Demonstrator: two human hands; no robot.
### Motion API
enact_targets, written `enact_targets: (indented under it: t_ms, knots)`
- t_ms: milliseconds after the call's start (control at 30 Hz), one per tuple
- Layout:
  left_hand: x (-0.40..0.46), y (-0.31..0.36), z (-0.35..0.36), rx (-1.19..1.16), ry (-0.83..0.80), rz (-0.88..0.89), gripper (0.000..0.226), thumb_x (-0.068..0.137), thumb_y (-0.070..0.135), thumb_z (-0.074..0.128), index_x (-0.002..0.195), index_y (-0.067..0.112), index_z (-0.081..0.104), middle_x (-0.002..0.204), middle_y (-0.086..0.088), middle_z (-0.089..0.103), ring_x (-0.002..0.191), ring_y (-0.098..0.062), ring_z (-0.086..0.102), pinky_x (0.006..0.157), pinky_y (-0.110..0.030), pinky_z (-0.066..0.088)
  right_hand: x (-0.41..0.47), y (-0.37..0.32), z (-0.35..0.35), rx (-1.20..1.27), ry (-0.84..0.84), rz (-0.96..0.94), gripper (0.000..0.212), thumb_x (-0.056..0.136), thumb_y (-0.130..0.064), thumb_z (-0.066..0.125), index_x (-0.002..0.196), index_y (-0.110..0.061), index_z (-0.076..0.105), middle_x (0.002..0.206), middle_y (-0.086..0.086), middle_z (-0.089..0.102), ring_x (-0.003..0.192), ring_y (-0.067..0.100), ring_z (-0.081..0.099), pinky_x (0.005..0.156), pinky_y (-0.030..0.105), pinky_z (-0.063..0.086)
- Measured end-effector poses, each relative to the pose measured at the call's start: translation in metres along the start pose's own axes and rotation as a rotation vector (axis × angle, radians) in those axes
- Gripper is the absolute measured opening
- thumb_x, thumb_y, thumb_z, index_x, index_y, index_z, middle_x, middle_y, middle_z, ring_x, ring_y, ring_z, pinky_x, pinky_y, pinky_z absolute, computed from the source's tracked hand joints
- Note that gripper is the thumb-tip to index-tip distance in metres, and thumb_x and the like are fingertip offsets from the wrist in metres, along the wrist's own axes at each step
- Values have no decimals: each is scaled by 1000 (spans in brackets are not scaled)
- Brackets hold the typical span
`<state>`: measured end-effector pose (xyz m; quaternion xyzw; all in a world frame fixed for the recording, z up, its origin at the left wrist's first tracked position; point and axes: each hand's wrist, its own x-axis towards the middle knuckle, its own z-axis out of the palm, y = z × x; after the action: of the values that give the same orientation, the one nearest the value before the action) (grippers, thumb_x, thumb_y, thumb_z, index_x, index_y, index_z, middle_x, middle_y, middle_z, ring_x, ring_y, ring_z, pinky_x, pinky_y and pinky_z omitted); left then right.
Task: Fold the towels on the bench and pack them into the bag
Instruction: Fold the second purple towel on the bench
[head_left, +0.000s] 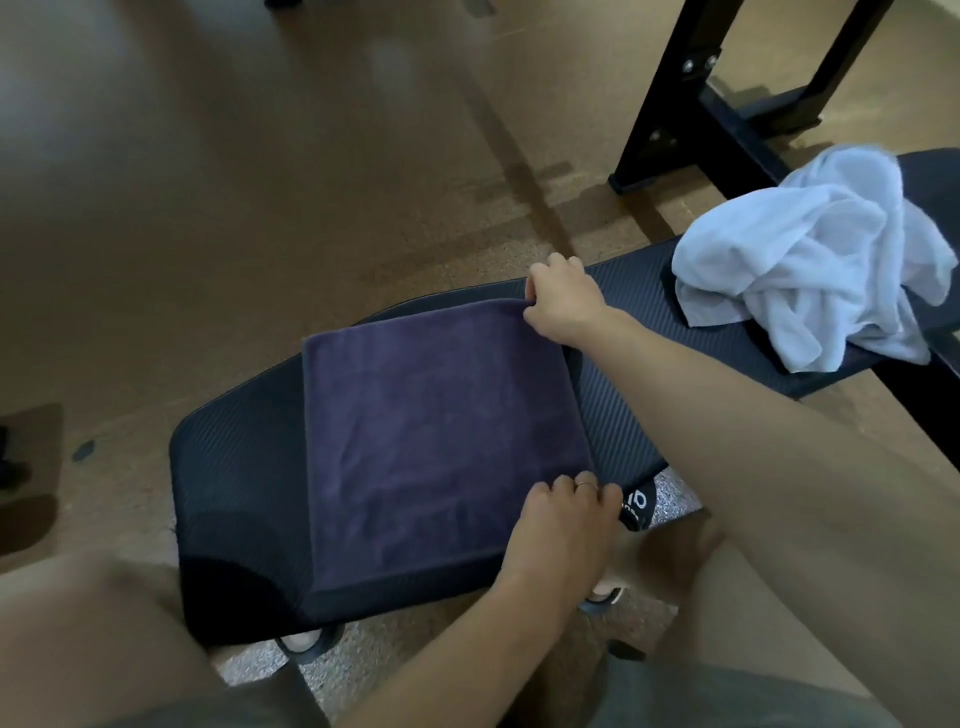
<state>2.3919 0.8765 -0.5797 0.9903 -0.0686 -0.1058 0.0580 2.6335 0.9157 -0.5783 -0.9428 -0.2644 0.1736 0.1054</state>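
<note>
A dark purple towel lies flat and folded into a near square on the black padded bench. My right hand reaches in from the right and pinches the towel's far right corner. My left hand, with a ring on one finger, grips the near right corner, fingers curled over the edge. A crumpled white towel sits in a heap farther along the bench to the right. No bag is in view.
A black metal frame stands on the brown floor behind the bench at the upper right. My knees fill the bottom corners of the view, close to the bench's near edge.
</note>
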Motion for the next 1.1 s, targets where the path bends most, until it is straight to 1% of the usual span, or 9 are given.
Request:
enact_targets:
  t_ms: [200,300,433,533,633,733,933,1033,1100]
  knots:
    - [-42,-29,-26,-564,160,-254,6,103,32,48,101,27,47,98,9,51,75,-9,54,63,-30,51,-9,-5,-20,331,-67,87,26,92,-17,61,115,-13,51,108,9,57,94,27,59,74,40,54]
    - [-75,-57,-36,-825,164,-373,15,104,31,50,89,30,49,87,9,53,74,-9,55,67,-31,51,-12,-22,-33,620,-92,131,24,90,-13,66,112,-13,57,99,7,62,80,20,62,57,31,52]
    - [-116,-95,-38,-1022,143,-540,18,104,30,54,86,28,57,78,3,64,71,-10,62,69,-36,54,-16,-61,-41,1050,-204,149,16,95,-8,64,109,-12,70,76,3,56,65,13,55,53,23,52]
    - [-142,-116,-38,-1095,139,-660,19,103,30,55,86,23,60,81,0,69,77,-16,67,71,-32,56,-11,-96,-34,1144,-286,123,4,93,-8,69,96,-10,70,69,4,58,63,15,61,59,26,56]
    - [-161,-128,-31,-1129,131,-754,23,103,31,54,83,22,59,81,-1,70,76,-18,67,68,-30,54,-7,-127,-21,1085,-289,95,13,88,5,65,93,-6,68,80,13,67,76,23,68,65,28,59]
    - [-173,-137,-22,-1149,134,-821,25,102,32,54,78,23,54,82,-5,69,73,-23,65,72,-42,56,-3,-150,-4,885,-279,38,22,82,12,62,97,-4,67,83,17,69,76,23,68,63,27,61]
    - [-188,-148,-8,-1174,120,-876,29,101,32,53,74,24,49,85,-11,66,68,-16,57,74,-52,53,14,-174,22,405,-210,-172,19,93,-5,59,107,-11,70,81,5,74,69,16,67,62,26,56]
    - [-196,-151,-3,-1176,128,-891,28,100,37,51,77,20,50,84,-13,65,68,-21,57,73,-55,52,19,-181,25,232,-171,-236,16,95,-22,65,108,-18,73,96,0,70,88,17,64,78,30,53]
    - [-200,-154,-1,-1142,124,-897,29,98,40,49,77,20,49,80,-11,63,70,-28,60,71,-55,51,23,-187,30,187,-190,-257,14,96,-27,65,105,-20,72,102,-1,68,94,17,62,79,30,49]
